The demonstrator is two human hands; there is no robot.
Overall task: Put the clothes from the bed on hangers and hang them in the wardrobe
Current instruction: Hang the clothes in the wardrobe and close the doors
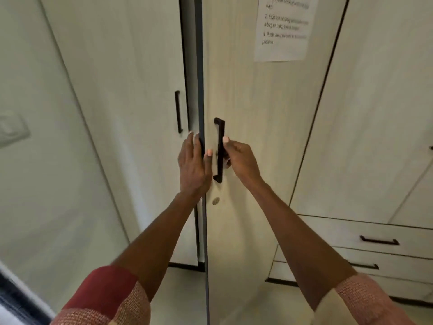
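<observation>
A cream wardrobe fills the view. Its right door (253, 95) stands slightly ajar, with a dark gap showing along its left edge. My right hand (239, 158) grips the black bar handle (219, 134) of that door. My left hand (192, 165) holds the door's dark edge, fingers wrapped behind it and thumb on the front. The left door (131, 90) is closed, and its own black handle (178, 111) is free. No clothes, hangers or bed are in view.
A printed paper sheet (283, 26) is taped high on the right door. A round lock (215, 201) sits below the handle. To the right are drawers with black handles (379, 240). A wall switch (9, 130) is at the left.
</observation>
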